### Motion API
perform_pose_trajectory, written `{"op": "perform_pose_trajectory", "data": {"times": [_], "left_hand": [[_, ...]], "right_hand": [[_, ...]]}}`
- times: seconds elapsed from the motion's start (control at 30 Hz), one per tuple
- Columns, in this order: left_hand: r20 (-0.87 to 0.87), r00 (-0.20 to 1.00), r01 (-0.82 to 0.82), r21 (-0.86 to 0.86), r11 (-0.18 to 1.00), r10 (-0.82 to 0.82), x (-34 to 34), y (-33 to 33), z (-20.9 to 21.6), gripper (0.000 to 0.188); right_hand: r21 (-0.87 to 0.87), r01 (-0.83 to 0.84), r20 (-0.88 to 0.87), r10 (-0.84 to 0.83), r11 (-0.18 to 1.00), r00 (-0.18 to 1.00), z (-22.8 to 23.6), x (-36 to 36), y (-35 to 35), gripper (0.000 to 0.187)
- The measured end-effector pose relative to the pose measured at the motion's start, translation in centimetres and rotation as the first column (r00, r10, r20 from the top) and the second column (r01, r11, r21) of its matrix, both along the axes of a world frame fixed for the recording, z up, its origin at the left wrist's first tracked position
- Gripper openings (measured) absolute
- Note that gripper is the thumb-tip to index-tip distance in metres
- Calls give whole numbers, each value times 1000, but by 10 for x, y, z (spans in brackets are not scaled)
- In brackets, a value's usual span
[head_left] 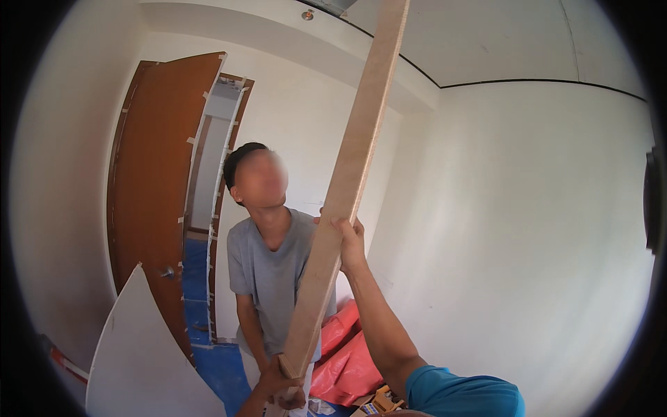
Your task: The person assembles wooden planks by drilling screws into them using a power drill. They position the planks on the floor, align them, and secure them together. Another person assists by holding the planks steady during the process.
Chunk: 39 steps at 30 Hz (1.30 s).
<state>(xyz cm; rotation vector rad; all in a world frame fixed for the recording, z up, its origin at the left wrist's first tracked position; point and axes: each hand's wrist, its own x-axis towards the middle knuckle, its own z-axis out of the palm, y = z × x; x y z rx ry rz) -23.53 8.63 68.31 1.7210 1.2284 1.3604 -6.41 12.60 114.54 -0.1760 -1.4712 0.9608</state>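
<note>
A long, narrow light-brown wooden board [354, 153] rises at a tilt from the lower middle, its top running out of the picture. My right hand [351, 243] grips it about halfway up, the thumb lying on the broad face. Lower down, my left hand [275, 381] is closed round the board near its lower end. More fingers show beneath that end; whose they are I cannot tell. Behind the board a person in a grey T-shirt [274, 250] stands facing me with head tipped up, one arm reaching down toward the board's lower end.
A brown wooden door [163, 181] with taped edges stands ajar at the left. A white panel [142, 354] leans in front of it. Blue sheeting [215, 368] covers the floor; red sheeting [347, 358] is heaped behind the board. A sprinkler head [307, 14] projects above.
</note>
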Motion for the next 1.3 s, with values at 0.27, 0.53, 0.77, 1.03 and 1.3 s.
{"op": "perform_pose_trajectory", "data": {"times": [0.27, 0.53, 0.77, 1.03, 1.3], "left_hand": [[-150, 989, -8, -91, 996, -6, 7, 2, 19, 129], [-138, 989, 38, -90, 995, -50, 16, 16, 7, 130], [-132, 991, 18, -91, 996, -30, 14, 16, 20, 126], [-88, 995, 40, -114, 993, -50, 11, -2, 22, 126], [-3, 999, 52, -12, 999, -52, 7, 3, 1, 122]], "right_hand": [[57, 93, -40, -91, 994, 995, 2, 17, -2, 51], [41, 78, -24, -77, 996, 997, 3, 25, 3, 50], [89, 128, -15, -128, 988, 992, 5, 24, 13, 49], [48, 94, -27, -93, 994, 995, 2, 17, -3, 47], [38, 12, -39, -11, 999, 999, -4, 12, -6, 39]]}}
